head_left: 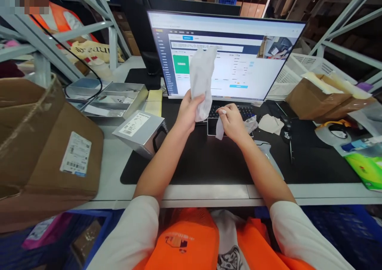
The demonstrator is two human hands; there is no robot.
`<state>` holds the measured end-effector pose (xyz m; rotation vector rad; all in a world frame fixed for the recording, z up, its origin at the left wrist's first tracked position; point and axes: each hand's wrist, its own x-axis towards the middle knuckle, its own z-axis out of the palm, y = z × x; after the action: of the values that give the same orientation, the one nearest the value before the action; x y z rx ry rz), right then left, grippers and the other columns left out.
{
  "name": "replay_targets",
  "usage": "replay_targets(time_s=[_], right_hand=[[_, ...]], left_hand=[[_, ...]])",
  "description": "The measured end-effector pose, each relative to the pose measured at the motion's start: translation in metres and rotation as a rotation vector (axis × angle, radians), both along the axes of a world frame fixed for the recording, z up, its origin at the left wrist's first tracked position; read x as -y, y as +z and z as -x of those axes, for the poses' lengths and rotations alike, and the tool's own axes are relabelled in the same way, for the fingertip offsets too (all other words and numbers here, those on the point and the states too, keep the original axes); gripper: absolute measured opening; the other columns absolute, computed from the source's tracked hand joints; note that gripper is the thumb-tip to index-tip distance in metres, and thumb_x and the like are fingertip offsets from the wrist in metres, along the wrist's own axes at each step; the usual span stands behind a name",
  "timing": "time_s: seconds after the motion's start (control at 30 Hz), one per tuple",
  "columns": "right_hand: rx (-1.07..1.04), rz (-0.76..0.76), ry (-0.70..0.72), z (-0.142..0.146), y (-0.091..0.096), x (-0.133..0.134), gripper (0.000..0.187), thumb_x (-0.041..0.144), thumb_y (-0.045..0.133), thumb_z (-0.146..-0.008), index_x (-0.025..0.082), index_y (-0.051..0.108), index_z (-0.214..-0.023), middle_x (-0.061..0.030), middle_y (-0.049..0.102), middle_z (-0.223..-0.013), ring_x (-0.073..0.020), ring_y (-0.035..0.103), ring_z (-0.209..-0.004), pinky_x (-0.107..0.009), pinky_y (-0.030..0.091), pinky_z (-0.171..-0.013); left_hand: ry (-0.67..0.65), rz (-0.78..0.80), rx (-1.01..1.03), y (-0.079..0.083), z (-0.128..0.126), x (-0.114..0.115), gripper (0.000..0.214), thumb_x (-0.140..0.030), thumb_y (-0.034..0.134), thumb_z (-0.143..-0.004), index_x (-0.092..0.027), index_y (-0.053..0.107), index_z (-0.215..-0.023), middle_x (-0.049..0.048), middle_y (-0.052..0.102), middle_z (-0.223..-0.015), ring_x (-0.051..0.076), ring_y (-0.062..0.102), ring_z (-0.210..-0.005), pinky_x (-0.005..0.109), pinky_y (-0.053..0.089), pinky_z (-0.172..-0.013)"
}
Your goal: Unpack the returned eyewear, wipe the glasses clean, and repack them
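Observation:
My left hand (188, 111) is wrapped round the lower part of a long bundle in thin white wrapping (203, 77), held upright before the monitor (253, 75). What lies inside the wrapping is hidden. Close by on the right, my right hand (231, 122) is closed in a pinch on a small strip of whitish wrapping (219, 129) that hangs below the fingers. Under the hands are a black keyboard (245, 113) and a flat dark device with a light edge (211, 127), both partly covered. A grey printed box (140, 130) stands beside my left forearm.
An opened cardboard box (53, 150) fills the left side. Behind the grey box is an open tray (119, 96) with papers. On the black mat (203, 166) lie crumpled white paper (271, 124) and a clear bag. Another carton (319, 98) and a tape roll (337, 132) are right.

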<state>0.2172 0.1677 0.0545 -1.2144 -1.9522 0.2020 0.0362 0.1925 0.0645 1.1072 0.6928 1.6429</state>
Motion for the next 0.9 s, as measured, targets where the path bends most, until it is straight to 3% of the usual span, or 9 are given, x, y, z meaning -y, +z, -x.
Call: replay_targets(time_s=[0.1,0.23,0.3,0.43,0.53,0.63,0.73,0.9], right_hand=[[0.001,0.002,-0.204,-0.006,0.002,-0.001,0.049,0.048,0.035,-0.105,0.019,0.073,-0.107,-0.0108,0.072,-0.094,-0.025,0.067,-0.092,-0.037,0.05,-0.088],[-0.109,-0.217,-0.367,-0.011,0.012,-0.001,0.052,0.045,0.031,-0.107,0.015,0.068,-0.128,-0.0131,0.076,-0.103,-0.0244,0.071,-0.091,-0.037,0.053,-0.088],[0.047,-0.211,-0.272,-0.007,0.012,0.004,0.045,0.034,0.035,-0.106,0.014,0.068,-0.129,-0.0139,0.076,-0.112,-0.0251,0.072,-0.101,-0.038,0.054,-0.094],[0.642,0.036,0.003,0.002,0.001,0.022,0.034,0.018,0.046,-0.097,0.015,0.075,-0.115,-0.0142,0.073,-0.124,-0.0281,0.067,-0.113,-0.039,0.052,-0.099],[0.898,0.094,0.068,0.003,-0.007,0.031,0.034,0.017,0.045,-0.099,0.011,0.074,-0.115,-0.0189,0.065,-0.134,-0.0305,0.062,-0.118,-0.04,0.05,-0.098],[0.989,0.183,0.114,0.002,-0.007,0.032,0.038,0.02,0.039,-0.102,0.008,0.07,-0.121,-0.0219,0.063,-0.135,-0.0317,0.058,-0.122,-0.042,0.047,-0.101],[1.025,0.335,0.144,0.006,0.0,0.027,0.048,0.03,0.03,-0.107,0.007,0.072,-0.114,-0.0226,0.069,-0.123,-0.0319,0.063,-0.118,-0.042,0.045,-0.102],[1.052,0.556,0.095,0.021,0.007,0.008,0.065,0.045,0.021,-0.108,0.007,0.073,-0.119,-0.0242,0.073,-0.121,-0.036,0.07,-0.114,-0.044,0.05,-0.095]], left_hand=[[-0.026,-0.03,0.009,0.006,0.001,0.007,0.048,-0.047,0.079,-0.076,-0.02,0.063,-0.113,0.0046,0.071,-0.108,0.028,0.069,-0.113,0.04,0.054,-0.1],[-0.032,-0.054,0.036,0.012,0.004,0.012,0.054,-0.048,0.08,-0.076,-0.021,0.06,-0.117,0.0054,0.07,-0.116,0.03,0.066,-0.119,0.04,0.051,-0.104],[-0.022,-0.059,0.038,0.014,0.005,0.012,0.055,-0.048,0.08,-0.075,-0.021,0.059,-0.118,0.0057,0.07,-0.117,0.03,0.065,-0.121,0.041,0.05,-0.105],[-0.01,-0.084,0.037,0.014,0.005,0.012,0.056,-0.048,0.079,-0.078,-0.02,0.057,-0.121,0.0067,0.069,-0.118,0.031,0.064,-0.123,0.043,0.048,-0.108],[-0.03,-0.1,0.028,0.014,0.004,0.013,0.055,-0.046,0.077,-0.08,-0.021,0.056,-0.124,0.0069,0.069,-0.119,0.031,0.064,-0.123,0.044,0.047,-0.11],[-0.049,-0.11,-0.002,0.014,0.003,0.015,0.055,-0.044,0.075,-0.083,-0.021,0.055,-0.128,0.0075,0.068,-0.121,0.031,0.063,-0.126,0.046,0.045,-0.112],[-0.045,-0.108,-0.021,0.015,0.003,0.015,0.056,-0.044,0.076,-0.083,-0.021,0.055,-0.13,0.008,0.067,-0.123,0.031,0.061,-0.128,0.046,0.044,-0.113],[-0.032,-0.107,-0.027,0.015,0.002,0.016,0.053,-0.04,0.075,-0.083,-0.021,0.055,-0.128,0.0082,0.067,-0.124,0.03,0.062,-0.126,0.043,0.047,-0.11]])
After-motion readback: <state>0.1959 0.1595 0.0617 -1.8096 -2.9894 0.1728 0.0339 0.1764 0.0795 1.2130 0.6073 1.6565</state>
